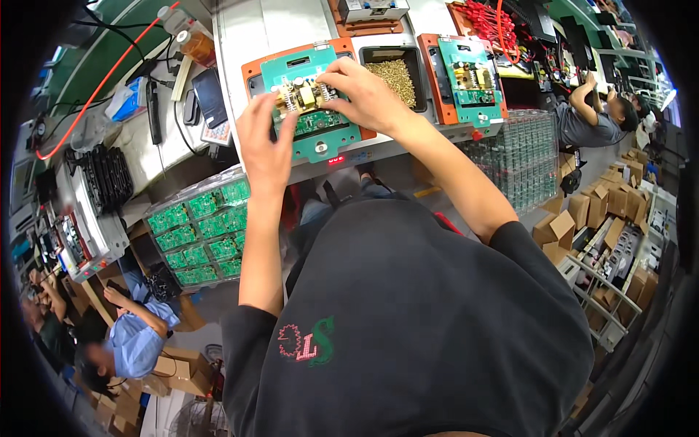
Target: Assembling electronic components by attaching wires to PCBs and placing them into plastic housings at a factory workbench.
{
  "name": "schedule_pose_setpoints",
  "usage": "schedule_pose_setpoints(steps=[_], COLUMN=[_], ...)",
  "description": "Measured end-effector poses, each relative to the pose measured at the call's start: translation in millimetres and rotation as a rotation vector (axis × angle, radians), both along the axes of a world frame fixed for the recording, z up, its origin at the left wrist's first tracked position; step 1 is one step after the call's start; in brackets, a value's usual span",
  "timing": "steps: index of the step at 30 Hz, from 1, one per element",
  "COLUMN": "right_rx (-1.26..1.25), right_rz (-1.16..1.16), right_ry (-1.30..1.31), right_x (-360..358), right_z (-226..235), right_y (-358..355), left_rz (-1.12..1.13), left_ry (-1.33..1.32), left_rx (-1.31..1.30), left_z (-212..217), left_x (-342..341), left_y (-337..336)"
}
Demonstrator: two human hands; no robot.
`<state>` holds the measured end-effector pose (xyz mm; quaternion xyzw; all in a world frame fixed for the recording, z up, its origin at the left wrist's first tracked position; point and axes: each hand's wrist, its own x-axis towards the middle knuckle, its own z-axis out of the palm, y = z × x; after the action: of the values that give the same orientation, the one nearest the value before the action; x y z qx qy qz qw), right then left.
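A circuit board [307, 96] crowded with yellow and metal components lies in a green fixture plate [318, 148] set in an orange frame. At the board's left end, my left hand [268, 142] has its fingertips and thumb closed on the edge parts. My right hand [368, 95] pinches the board's right end between thumb and fingers. The exact contact under the fingertips is hidden. Right of this fixture stands a black bin [419, 95] of small brass-coloured parts [395, 79]. Beyond it, a second green fixture [480, 115] holds a similar board [473, 76].
Stacked green circuit boards [200, 229] stand below the bench at left, and a tall crate of boards [513, 156] at right. A phone [210, 98], bottles [195, 45] and cables lie left. Red wires [491, 25] lie far right. Co-workers [142, 331] and cardboard boxes [555, 229] surround the bench.
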<state>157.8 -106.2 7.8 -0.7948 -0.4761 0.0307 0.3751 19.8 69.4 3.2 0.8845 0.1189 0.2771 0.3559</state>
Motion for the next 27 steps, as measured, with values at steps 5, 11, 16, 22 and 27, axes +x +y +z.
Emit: schedule_pose_setpoints(steps=[5, 11, 16, 22, 27], right_rx=[-0.042, -0.047, 0.037, 0.213, 0.13], right_rz=[-0.028, -0.062, -0.063, -0.523, -1.078], right_ry=[0.039, 0.056, 0.005, 0.185, 0.301], right_x=[-3.8, -7.9, -11.1, -37.4, -28.6], right_z=[-0.8, -2.6, 10.1, 49.9, 6.2], right_y=[-2.2, 2.9, -2.6, -119.9, -229.4], left_rz=[-0.029, -0.002, 0.015, 0.124, 0.131], left_ry=[-0.001, 0.016, 0.048, 0.263, 0.206], left_rx=[0.167, 0.17, 0.047, -0.377, -0.711], left_z=[-21.6, -19.9, -15.3, -108.5, -116.6], left_x=[0.3, 2.4, -13.8, -134.3, -130.9], left_y=[-8.3, -6.9, -0.6, 19.4, 10.7])
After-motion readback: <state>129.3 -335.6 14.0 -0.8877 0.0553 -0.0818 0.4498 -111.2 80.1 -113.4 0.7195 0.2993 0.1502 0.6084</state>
